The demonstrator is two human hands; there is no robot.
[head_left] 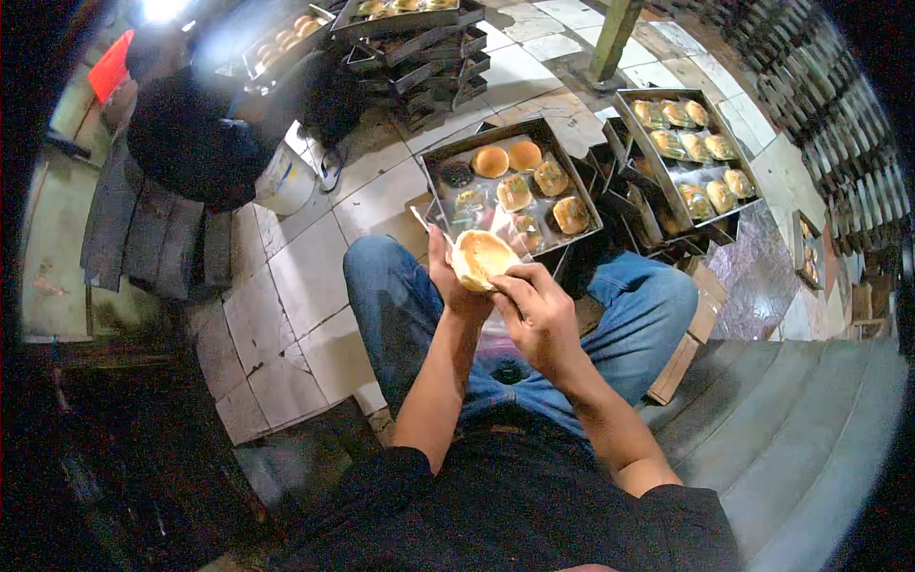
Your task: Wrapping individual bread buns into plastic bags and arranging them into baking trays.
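Note:
A pale bread bun (485, 259) rests in my left hand (457, 282), which holds it from the left and below, with clear plastic film showing around it. My right hand (532, 307) pinches the bun's lower right edge between thumb and fingers. Just beyond both hands is a metal tray (590, 193) of round buns. Two bare golden buns (490, 162) lie near its far side, and several others sit in printed clear wrappers (570, 215). A dark round item (455, 174) lies in the tray's far left corner.
To the right, a tray of wrapped buns (697, 170) tops stacked trays. More stacked metal trays (422, 64) stand ahead. Another person in dark clothes (193, 136) is at upper left, beside a white bucket (286, 180). A post (615, 39) rises from the tiled floor (307, 264).

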